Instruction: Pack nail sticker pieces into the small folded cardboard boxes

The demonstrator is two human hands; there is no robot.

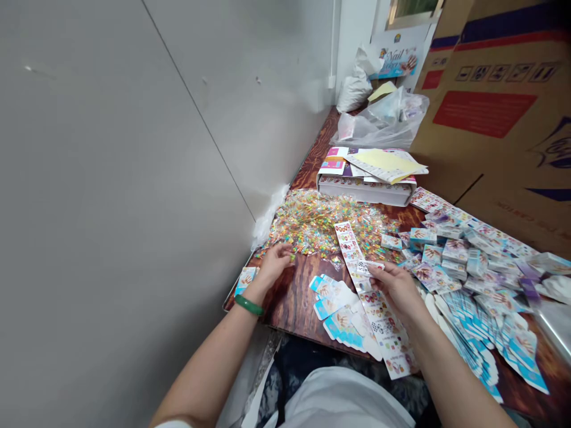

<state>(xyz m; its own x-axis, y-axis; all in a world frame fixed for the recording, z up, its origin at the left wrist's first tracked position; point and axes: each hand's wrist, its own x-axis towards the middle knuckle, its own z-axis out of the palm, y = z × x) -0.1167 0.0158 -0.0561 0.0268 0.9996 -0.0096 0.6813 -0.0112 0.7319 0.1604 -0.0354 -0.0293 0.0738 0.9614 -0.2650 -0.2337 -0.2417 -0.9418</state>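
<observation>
Saw left hand (275,261) left of the sticker strip (377,309), green bangle (248,305) at wrist, fingertips at the heap of tiny colourful packets (307,214); could not tell if closed on one. Found heap around the strip's far end, blue-and-white cards (343,324) on the counter (289,300) just left of the strip. Noted right hand (397,288) over the strip, well apart from left, thumb and fingers clamped on a small printed piece (363,267). Logged small boxes (455,249) right of the strip.
</observation>
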